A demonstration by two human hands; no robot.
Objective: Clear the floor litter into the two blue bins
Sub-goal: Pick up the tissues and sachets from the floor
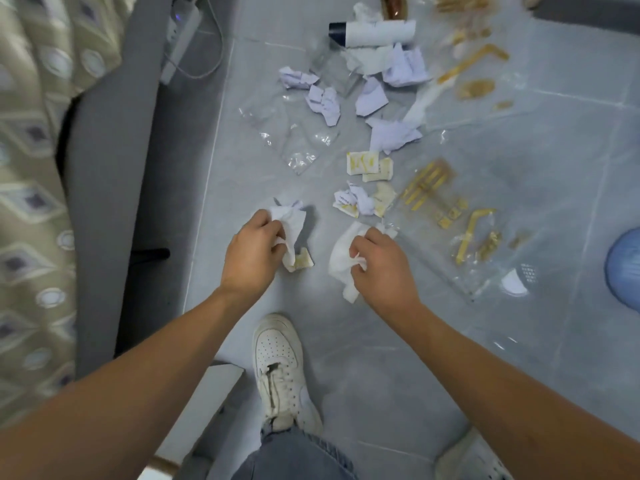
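My left hand [254,251] grips a white tissue [292,220] with a small yellow-stained wrapper [302,262] hanging under it. My right hand [379,263] is closed on another white tissue [341,261]. Beyond the hands, litter covers the grey tiled floor: crumpled white paper [323,103], clear plastic bags [294,140], yellow-printed sachets [369,166], golden plastic cutlery in clear wrap [431,188] and a white tube with a dark cap [374,32]. A blue bin [625,268] shows only as a rounded edge at the far right.
A grey sofa base [114,168] with a patterned cover runs along the left. A power strip with cables [183,32] lies at the top left. My white shoe [280,368] stands below the hands; a second shoe [474,459] is at the bottom right.
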